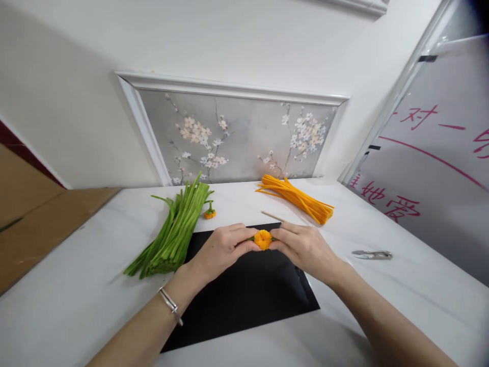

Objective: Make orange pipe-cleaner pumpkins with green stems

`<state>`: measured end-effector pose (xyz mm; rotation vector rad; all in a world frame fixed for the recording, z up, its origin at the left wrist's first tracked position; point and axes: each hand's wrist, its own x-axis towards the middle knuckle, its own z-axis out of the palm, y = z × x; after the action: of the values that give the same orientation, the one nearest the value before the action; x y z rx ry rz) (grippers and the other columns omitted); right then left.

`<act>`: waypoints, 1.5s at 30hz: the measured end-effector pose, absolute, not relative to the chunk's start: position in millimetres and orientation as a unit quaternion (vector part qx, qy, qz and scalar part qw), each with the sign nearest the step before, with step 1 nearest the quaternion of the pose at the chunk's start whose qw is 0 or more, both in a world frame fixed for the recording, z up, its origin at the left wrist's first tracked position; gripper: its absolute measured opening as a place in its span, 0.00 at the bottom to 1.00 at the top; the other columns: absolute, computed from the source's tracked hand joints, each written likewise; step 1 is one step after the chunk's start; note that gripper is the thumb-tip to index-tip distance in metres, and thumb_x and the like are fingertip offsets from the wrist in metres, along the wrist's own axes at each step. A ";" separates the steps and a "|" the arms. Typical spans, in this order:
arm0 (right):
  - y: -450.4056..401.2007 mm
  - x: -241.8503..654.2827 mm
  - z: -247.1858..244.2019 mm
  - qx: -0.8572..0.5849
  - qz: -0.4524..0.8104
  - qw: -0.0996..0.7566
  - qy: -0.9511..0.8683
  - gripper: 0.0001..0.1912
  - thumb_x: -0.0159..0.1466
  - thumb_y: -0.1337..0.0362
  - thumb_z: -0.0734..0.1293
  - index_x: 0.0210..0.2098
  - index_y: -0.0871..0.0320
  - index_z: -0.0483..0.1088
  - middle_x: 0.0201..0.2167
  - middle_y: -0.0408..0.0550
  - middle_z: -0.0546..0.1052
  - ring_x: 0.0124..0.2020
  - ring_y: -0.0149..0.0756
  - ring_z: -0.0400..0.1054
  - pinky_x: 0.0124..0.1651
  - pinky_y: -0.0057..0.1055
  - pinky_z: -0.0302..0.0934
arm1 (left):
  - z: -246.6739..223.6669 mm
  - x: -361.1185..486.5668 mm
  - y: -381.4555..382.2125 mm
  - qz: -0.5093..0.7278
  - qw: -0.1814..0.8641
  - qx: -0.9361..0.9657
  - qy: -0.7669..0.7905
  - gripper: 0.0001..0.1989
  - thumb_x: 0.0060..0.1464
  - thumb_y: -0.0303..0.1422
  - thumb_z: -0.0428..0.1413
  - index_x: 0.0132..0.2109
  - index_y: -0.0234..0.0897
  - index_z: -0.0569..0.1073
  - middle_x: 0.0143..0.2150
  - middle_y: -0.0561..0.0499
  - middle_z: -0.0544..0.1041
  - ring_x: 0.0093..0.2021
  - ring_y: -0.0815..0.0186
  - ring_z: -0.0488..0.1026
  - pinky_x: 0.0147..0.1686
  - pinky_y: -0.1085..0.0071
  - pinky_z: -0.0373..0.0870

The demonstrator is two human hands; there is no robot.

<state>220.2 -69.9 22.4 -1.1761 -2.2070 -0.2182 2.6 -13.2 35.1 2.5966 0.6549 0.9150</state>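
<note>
Over the black mat (252,300), a small orange pumpkin-shaped or flower-shaped piece (263,239) of fuzzy stems sits between my hands. My left hand (229,244) pinches a green bit at its left side with thumb and fingertips. From the right, my right hand (303,248) pinches the green bit on the other side. A thin pale stick (272,216) shows just beyond my right knuckles; whether that hand holds it I cannot tell. Behind my left hand, a similar small orange piece with a green top (210,210) stands on the table.
A bundle of green fuzzy stems (175,229) lies left of the mat. Orange stems (298,198) are bunched at the back right. Metal thread snips (372,255) rest on the white table (405,300) at right. Brown cardboard (49,214) stands at far left; a wall closes the back.
</note>
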 end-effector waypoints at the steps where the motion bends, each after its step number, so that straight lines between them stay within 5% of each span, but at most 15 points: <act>1: -70.4 220.3 22.6 -0.445 -0.087 0.307 -0.837 0.20 0.71 0.53 0.54 0.39 0.58 0.72 0.30 0.46 0.75 0.27 0.30 0.68 0.29 0.26 0.55 | 34.6 1.7 -12.9 0.317 0.144 0.910 0.224 0.07 0.57 0.31 0.57 0.43 0.37 0.77 0.31 0.52 0.77 0.30 0.69 0.72 0.32 0.76 0.68; 9: -71.1 221.3 22.1 -0.425 -0.100 0.318 -0.842 0.19 0.70 0.53 0.57 0.38 0.58 0.74 0.26 0.45 0.75 0.26 0.30 0.69 0.29 0.26 0.54 | 29.4 -0.2 -15.2 0.301 0.077 0.925 0.219 0.25 0.50 0.41 0.63 0.53 0.34 0.73 0.32 0.51 0.78 0.29 0.67 0.74 0.31 0.73 0.71; 14: -70.4 220.9 23.0 -0.431 -0.021 0.315 -0.845 0.18 0.71 0.55 0.56 0.37 0.57 0.73 0.29 0.45 0.77 0.28 0.30 0.70 0.32 0.25 0.56 | 29.1 0.6 -16.7 0.311 0.082 0.926 0.198 0.19 0.54 0.36 0.60 0.53 0.40 0.73 0.38 0.50 0.82 0.33 0.66 0.77 0.35 0.74 0.73; 19: -71.4 219.5 24.6 -0.432 -0.015 0.306 -0.848 0.20 0.67 0.47 0.60 0.35 0.57 0.72 0.27 0.45 0.77 0.27 0.31 0.70 0.29 0.25 0.55 | 30.2 0.3 -16.0 0.314 0.117 0.917 0.215 0.17 0.55 0.35 0.60 0.51 0.40 0.74 0.41 0.51 0.82 0.35 0.66 0.79 0.36 0.75 0.73; 28: -68.5 222.5 20.1 -0.411 -0.076 0.300 -0.857 0.22 0.70 0.52 0.56 0.32 0.58 0.73 0.22 0.43 0.73 0.23 0.29 0.67 0.28 0.26 0.52 | 34.2 1.8 -15.8 0.280 0.124 0.930 0.203 0.10 0.57 0.35 0.57 0.45 0.38 0.77 0.36 0.52 0.81 0.33 0.67 0.77 0.35 0.76 0.70; 45: -66.8 224.3 20.0 -0.411 -0.046 0.316 -0.854 0.20 0.69 0.51 0.58 0.40 0.57 0.74 0.28 0.46 0.77 0.27 0.30 0.71 0.30 0.25 0.58 | 31.2 -1.2 -14.7 0.280 0.193 0.912 0.228 0.18 0.51 0.42 0.62 0.47 0.39 0.77 0.36 0.54 0.81 0.29 0.69 0.73 0.29 0.77 0.68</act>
<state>224.3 -66.8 20.0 -1.0819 -2.2495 -0.1218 -1.2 -14.7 31.2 2.5596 0.6390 0.7842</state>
